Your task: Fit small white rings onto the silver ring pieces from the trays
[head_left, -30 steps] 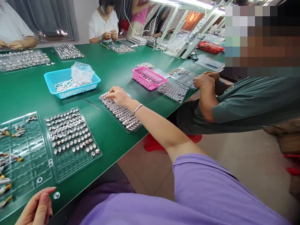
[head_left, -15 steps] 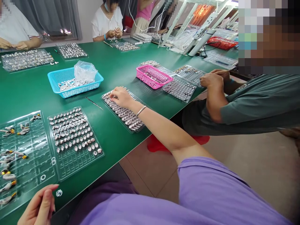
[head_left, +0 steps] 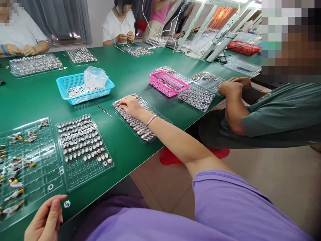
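Note:
My right hand (head_left: 131,105) reaches far across the green table (head_left: 130,75) and rests on the far end of a clear tray of small metal parts (head_left: 140,126). Its fingers are bent down onto the parts, with the tips bunched and partly hidden. My left hand (head_left: 46,219) hovers at the table's near edge, fingers curled together beside a small ring (head_left: 66,204). Nearest it lie a clear tray of oval metal parts (head_left: 84,147) and a clear tray of parts with yellow ends (head_left: 22,167).
Thin tweezers (head_left: 103,110) lie beside a blue basket (head_left: 84,87) holding a plastic bag. A pink basket (head_left: 168,83) and more trays (head_left: 197,97) sit before a seated person's hands (head_left: 232,87). Other people work at the far side.
My right hand stays on the tray's far end, fingers shifting slightly. My left hand barely moves. The view has drifted, so everything sits a little further right.

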The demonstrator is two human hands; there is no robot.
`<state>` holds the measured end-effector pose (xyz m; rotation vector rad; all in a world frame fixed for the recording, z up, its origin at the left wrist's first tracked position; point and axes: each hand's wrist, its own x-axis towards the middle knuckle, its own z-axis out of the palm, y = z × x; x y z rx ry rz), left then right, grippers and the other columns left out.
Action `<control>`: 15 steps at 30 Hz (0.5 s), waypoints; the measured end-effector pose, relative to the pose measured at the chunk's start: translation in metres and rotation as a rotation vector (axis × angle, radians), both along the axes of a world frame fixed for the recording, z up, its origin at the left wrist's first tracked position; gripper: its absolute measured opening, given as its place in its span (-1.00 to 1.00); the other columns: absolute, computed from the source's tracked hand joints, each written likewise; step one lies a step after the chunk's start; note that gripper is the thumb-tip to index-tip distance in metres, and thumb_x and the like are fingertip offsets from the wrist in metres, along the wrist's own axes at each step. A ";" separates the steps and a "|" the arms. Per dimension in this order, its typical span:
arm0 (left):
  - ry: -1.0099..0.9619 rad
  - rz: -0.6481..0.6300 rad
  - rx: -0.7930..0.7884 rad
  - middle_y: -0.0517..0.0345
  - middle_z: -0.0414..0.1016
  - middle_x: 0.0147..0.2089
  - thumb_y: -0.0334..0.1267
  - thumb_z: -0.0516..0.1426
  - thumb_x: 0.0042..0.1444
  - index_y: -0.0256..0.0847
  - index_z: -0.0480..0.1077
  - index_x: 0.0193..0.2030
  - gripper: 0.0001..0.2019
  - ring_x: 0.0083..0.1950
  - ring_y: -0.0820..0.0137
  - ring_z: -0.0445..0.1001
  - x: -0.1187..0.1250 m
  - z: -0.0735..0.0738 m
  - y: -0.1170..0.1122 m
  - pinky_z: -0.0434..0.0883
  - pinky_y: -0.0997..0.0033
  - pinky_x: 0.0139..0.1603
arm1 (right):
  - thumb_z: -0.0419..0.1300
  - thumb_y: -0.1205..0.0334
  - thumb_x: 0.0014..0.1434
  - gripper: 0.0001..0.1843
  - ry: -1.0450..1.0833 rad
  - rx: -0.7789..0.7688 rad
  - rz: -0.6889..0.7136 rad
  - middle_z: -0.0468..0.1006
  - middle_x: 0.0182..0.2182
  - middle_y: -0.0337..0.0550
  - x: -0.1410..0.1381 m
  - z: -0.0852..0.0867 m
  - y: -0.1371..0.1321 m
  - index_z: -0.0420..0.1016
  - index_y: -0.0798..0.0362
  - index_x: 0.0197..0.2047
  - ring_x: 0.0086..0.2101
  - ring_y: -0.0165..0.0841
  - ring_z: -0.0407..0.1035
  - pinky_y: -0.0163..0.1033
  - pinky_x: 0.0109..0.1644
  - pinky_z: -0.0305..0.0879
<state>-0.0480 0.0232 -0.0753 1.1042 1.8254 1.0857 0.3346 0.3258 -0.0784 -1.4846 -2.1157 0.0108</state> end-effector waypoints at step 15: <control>1.081 -0.302 0.121 0.23 0.50 0.03 -0.03 -0.30 0.28 -0.57 0.48 -0.14 -0.32 0.06 0.29 0.49 -0.055 0.097 0.159 0.29 0.58 -0.32 | 0.16 0.31 0.28 -0.84 0.330 0.126 0.384 0.54 -0.31 -0.08 -0.086 0.038 -0.144 0.59 -0.01 -0.16 -0.25 -0.24 0.42 -0.10 -0.15 0.39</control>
